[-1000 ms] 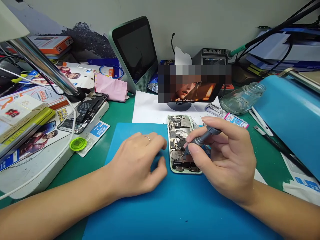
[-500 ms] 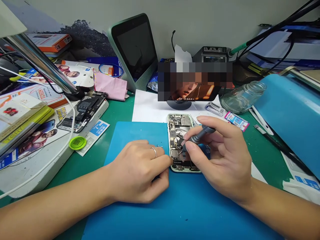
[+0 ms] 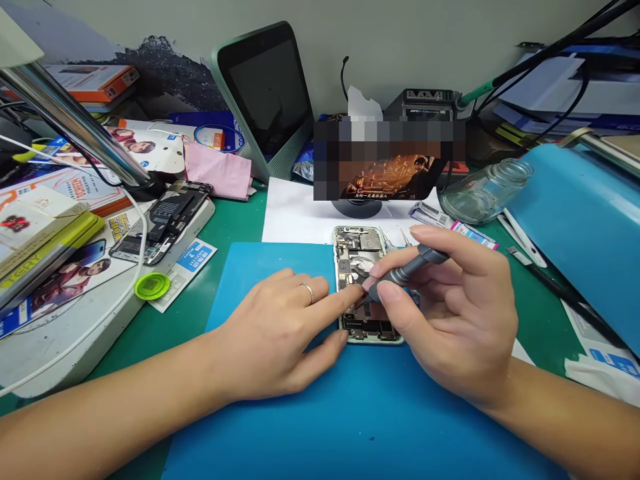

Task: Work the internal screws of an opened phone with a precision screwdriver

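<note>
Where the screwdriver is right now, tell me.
In the head view, the screwdriver is right of centre, in the right hand, angled down over the open phone.

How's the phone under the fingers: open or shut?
Open. The phone has no cover on top, so its inside parts show.

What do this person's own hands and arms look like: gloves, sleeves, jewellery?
Both hands are gloveless, and no sleeves show on the forearms. The left hand wears a thin, silver-coloured ring; no jewellery shows on the right hand.
</note>
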Tool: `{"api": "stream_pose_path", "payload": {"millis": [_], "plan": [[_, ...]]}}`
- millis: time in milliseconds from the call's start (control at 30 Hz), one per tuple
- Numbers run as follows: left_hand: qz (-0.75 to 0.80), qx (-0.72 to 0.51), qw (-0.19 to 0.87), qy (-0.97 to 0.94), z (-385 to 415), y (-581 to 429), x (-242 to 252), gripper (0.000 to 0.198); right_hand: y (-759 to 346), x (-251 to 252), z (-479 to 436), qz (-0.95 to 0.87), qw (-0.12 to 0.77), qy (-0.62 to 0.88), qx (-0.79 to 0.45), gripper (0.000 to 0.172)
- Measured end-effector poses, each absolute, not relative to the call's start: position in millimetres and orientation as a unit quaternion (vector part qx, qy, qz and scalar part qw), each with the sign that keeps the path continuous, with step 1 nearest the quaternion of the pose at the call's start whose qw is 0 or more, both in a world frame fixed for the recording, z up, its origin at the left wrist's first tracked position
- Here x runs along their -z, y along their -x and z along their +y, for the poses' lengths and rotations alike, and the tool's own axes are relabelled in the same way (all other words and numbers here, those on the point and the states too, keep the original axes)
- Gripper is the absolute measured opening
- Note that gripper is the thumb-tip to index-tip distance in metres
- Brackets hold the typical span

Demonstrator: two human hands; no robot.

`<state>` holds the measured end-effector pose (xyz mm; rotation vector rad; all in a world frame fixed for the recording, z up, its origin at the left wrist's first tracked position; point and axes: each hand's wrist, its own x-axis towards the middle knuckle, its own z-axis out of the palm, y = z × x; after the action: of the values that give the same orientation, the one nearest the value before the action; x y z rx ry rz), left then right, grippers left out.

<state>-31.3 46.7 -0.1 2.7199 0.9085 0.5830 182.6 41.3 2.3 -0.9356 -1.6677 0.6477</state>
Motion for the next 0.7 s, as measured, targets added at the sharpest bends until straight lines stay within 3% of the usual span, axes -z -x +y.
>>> {"api": "stream_pose_path", "payload": {"millis": [167, 700], "plan": [[0.304, -0.164, 0.123, -0.93, 47.7, 32.4, -1.3, 0.045, -182.7, -2.5, 42.0, -0.703, 0.543, 0.378, -0.259, 0.056], [0.315, -0.194, 0.131, -0.92, 47.6, 30.7, 2.9, 0.027, -185.8, 2.1, 43.9, -0.715, 0.501, 0.406, -0.271, 0.059]]}}
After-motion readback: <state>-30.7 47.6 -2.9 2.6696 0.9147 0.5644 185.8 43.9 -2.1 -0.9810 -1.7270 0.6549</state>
